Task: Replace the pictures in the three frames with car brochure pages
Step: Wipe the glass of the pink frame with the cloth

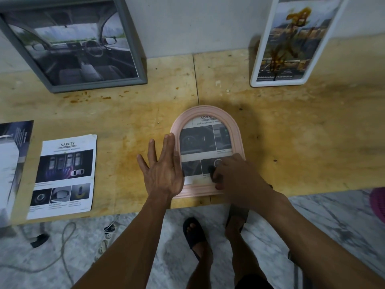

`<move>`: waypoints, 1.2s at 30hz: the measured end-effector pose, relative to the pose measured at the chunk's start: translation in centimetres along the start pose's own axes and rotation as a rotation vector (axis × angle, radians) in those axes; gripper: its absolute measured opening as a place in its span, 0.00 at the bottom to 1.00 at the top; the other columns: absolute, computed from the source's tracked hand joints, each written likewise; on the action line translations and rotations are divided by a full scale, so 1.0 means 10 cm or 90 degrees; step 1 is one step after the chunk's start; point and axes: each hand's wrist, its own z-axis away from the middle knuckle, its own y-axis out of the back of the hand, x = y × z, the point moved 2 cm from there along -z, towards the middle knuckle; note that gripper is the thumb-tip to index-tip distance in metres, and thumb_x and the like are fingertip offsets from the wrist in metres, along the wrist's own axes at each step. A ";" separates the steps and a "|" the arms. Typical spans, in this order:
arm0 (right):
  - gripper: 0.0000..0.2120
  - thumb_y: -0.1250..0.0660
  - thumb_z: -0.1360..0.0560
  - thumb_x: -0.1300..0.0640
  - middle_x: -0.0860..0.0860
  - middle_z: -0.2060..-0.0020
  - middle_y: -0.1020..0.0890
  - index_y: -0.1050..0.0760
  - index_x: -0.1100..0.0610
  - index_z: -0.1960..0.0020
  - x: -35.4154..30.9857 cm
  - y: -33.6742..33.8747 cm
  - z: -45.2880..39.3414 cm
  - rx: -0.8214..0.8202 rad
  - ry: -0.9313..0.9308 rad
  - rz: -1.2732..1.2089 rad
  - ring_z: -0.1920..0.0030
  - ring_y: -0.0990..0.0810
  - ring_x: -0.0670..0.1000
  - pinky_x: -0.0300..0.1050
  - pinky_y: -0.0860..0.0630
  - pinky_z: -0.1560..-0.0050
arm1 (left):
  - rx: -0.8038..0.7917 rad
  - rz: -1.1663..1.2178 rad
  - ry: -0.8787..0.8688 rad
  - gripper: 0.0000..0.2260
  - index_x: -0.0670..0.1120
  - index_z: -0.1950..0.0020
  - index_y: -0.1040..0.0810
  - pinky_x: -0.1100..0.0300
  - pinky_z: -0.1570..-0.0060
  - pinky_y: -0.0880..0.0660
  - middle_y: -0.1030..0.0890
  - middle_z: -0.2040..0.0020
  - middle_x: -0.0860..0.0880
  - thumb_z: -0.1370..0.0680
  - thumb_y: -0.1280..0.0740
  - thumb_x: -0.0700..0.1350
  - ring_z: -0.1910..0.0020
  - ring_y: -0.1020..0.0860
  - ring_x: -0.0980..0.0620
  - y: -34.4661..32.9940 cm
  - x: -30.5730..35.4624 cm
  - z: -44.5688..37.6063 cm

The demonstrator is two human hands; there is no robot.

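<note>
The pink arched frame [208, 151] lies flat near the front edge of the wooden table [291, 126], a brochure page showing in it, while the grey frame [79, 44] and white frame [289, 42] lean against the wall. The left hand [162, 172] rests spread at its left rim; the right hand [235, 174] presses curled fingers on its lower face. Frame 3 of 3 appears in hand; next, stand it upright.
</note>
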 end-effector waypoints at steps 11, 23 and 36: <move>0.26 0.48 0.18 0.51 0.54 0.24 0.36 0.39 0.59 0.23 -0.04 -0.22 -0.33 0.251 -0.222 0.033 0.24 0.40 0.57 0.60 0.43 0.29 | 0.001 -0.016 -0.012 0.24 0.58 0.18 0.53 0.34 0.25 0.63 0.48 0.18 0.60 0.15 0.59 0.58 0.19 0.59 0.49 -0.02 -0.03 0.00; 0.25 0.47 0.19 0.51 0.48 0.23 0.38 0.40 0.54 0.23 -0.10 -0.06 -0.90 0.209 -0.181 0.005 0.25 0.45 0.54 0.63 0.45 0.32 | -0.016 -0.072 -0.032 0.24 0.60 0.19 0.58 0.34 0.26 0.63 0.50 0.18 0.61 0.16 0.61 0.59 0.19 0.62 0.50 -0.03 -0.06 -0.02; 0.19 0.44 0.26 0.52 0.44 0.38 0.20 0.20 0.51 0.41 -0.40 -0.22 -0.50 0.245 0.032 -0.102 0.39 0.26 0.51 0.58 0.34 0.41 | -0.017 -0.053 -0.001 0.24 0.60 0.19 0.57 0.36 0.25 0.64 0.51 0.19 0.61 0.16 0.61 0.58 0.19 0.61 0.50 -0.02 -0.03 -0.03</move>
